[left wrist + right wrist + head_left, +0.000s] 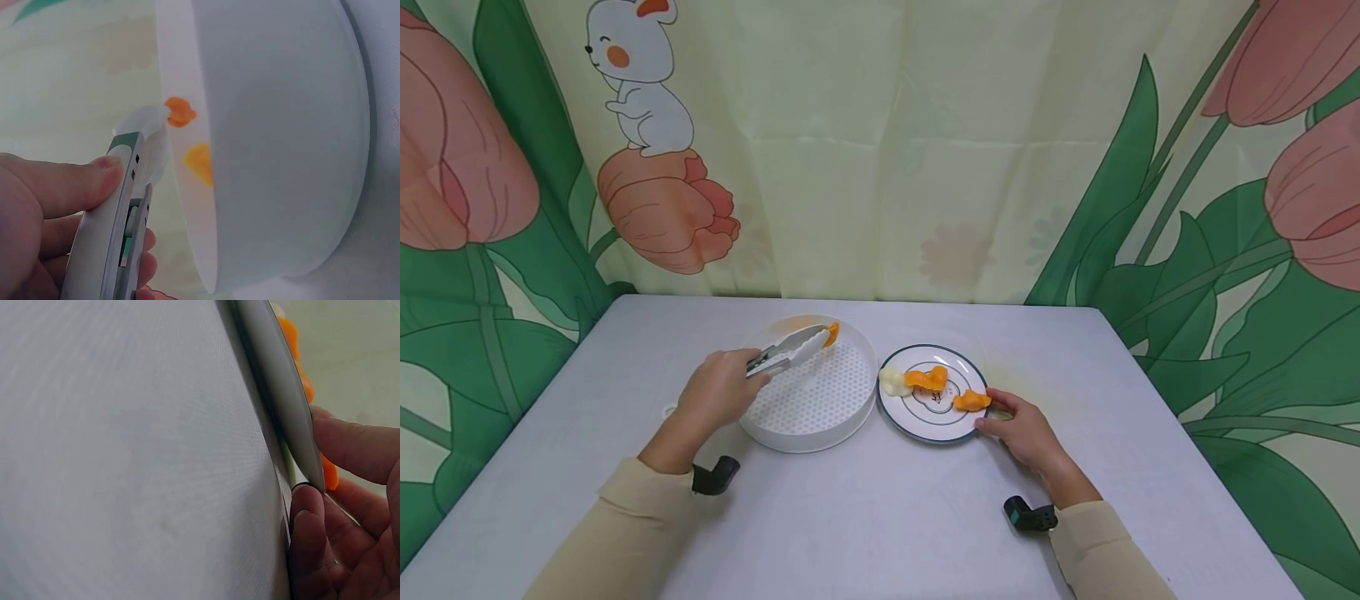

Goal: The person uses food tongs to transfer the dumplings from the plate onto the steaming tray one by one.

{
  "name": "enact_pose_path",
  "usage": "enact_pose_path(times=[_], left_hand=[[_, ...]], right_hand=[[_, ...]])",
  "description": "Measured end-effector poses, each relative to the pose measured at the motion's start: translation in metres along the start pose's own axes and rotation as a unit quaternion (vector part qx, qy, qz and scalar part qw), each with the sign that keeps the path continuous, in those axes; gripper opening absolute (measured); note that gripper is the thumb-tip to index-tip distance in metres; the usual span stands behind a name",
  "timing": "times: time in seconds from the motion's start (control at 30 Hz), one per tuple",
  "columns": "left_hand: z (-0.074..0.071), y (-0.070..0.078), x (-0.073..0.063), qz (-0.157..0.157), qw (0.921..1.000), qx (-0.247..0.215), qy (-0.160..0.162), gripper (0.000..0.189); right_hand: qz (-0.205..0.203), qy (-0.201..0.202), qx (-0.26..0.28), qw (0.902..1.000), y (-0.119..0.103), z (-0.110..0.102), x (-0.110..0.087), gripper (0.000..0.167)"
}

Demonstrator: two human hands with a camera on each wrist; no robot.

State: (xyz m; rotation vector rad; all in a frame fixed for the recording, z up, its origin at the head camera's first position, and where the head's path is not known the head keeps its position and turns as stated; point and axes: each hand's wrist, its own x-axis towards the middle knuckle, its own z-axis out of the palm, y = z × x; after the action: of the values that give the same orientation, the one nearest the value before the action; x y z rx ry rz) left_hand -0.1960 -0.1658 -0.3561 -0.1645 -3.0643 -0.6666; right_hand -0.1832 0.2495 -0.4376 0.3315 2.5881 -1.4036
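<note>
My left hand point(718, 392) grips a pair of metal tongs point(103, 231) with whitish tips. At those tips is an orange piece of food point(181, 112), held over the round white perforated tray point(808, 400). A yellow-orange patch point(200, 164) shows against the tray's inner wall in the left wrist view. To the right sits a white plate point(936, 427) with a dark blue rim. My right hand point(1026, 429) pinches the plate's right edge, thumb on top and fingers below. On the plate lie orange pieces point(927, 379), another orange piece point(972, 401) near my fingers, and a pale piece point(894, 382).
The tray and plate stand side by side on a table with a white cloth point(865, 533). Behind its far edge hangs a curtain point(880, 167) printed with tulips and a rabbit. Each wrist wears a black device, the left one point(717, 476) close to the tray.
</note>
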Motion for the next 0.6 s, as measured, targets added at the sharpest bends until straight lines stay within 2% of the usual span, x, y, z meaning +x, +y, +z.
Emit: enact_pose_path(times=[0.4,0.6], left_hand=[[0.008,-0.007,0.01,-0.026,0.9992,0.024,-0.021,0.047],[0.009,-0.008,0.011,-0.022,0.9993,0.027,-0.016,0.047]], right_hand=[[-0.001,0.0,0.002,1.0,0.001,0.0,0.001,0.07],[0.001,-0.003,0.007,1.0,0.001,-0.001,0.001,0.07]])
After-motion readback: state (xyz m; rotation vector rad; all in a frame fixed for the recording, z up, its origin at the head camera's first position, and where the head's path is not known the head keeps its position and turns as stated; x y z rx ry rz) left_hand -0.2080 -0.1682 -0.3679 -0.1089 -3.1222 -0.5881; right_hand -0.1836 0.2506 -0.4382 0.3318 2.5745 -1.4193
